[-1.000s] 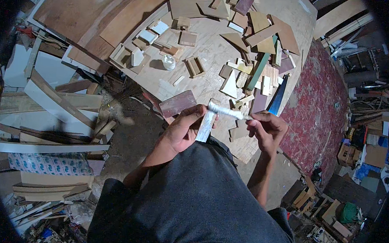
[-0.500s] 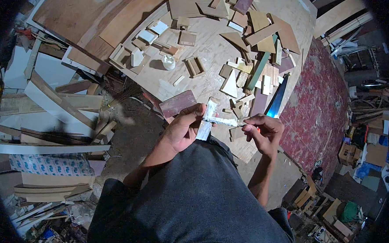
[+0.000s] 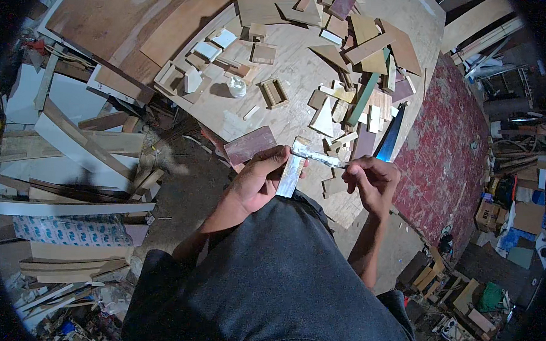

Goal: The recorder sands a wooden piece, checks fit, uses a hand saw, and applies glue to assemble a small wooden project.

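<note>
My left hand (image 3: 255,183) grips a short flat wooden strip (image 3: 289,179) upright in front of my shirt, thumb along its left edge. White paste covers part of the strip's face. In my right hand (image 3: 374,181) the fingertips pinch the end of a thin stick (image 3: 318,157) smeared with the same white stuff. The stick lies across the strip's upper end, its far tip touching there. Beyond my left hand a reddish-brown board (image 3: 249,145) lies at the table's near edge.
On the plywood table (image 3: 226,122) stand a small white-smeared jar (image 3: 236,88) and an open wooden frame (image 3: 273,94). Several offcuts crowd the right side, by a long bluish metal blade (image 3: 390,134). Large boards (image 3: 108,20) lean at the left.
The coated stick has moved up along the strip, from its middle to its upper end, and tilts a little more. My left hand has stayed in place.
</note>
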A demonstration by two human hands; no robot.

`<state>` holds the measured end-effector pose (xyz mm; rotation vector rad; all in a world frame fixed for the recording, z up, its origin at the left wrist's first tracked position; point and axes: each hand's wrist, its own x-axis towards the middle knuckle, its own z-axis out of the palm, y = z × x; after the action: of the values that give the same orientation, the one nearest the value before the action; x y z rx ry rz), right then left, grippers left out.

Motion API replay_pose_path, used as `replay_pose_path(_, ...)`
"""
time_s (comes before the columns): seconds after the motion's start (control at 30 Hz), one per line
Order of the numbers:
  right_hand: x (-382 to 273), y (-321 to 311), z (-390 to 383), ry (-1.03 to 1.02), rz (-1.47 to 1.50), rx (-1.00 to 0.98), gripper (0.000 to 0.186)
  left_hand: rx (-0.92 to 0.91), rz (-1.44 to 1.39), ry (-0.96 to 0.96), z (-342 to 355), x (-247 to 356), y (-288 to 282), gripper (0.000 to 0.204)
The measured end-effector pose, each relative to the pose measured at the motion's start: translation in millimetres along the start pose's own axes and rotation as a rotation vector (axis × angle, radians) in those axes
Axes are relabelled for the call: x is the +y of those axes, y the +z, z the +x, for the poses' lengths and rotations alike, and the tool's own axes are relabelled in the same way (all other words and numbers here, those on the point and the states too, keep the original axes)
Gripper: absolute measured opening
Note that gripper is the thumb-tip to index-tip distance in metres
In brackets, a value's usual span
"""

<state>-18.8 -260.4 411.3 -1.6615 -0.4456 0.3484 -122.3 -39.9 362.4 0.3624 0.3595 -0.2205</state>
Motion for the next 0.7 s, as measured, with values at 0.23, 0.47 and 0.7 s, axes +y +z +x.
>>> replay_pose_path(0.23, 0, -6, 2, -0.001, -0.042, -0.093, 0.013, 0.031, -0.019, 0.032, -1, 0, 2, 0.028)
replay_pose_path(0.47, 2, -10, 2, 0.01, 0.078, -0.098, 0.017, 0.013, 0.036, 0.057, -1, 2, 8, 0.029)
replay_pose_path(0.7, 7, 0, 5, 0.081, 0.045, -0.022, 0.019, 0.003, 0.014, 0.051, -2, 4, 10, 0.029)
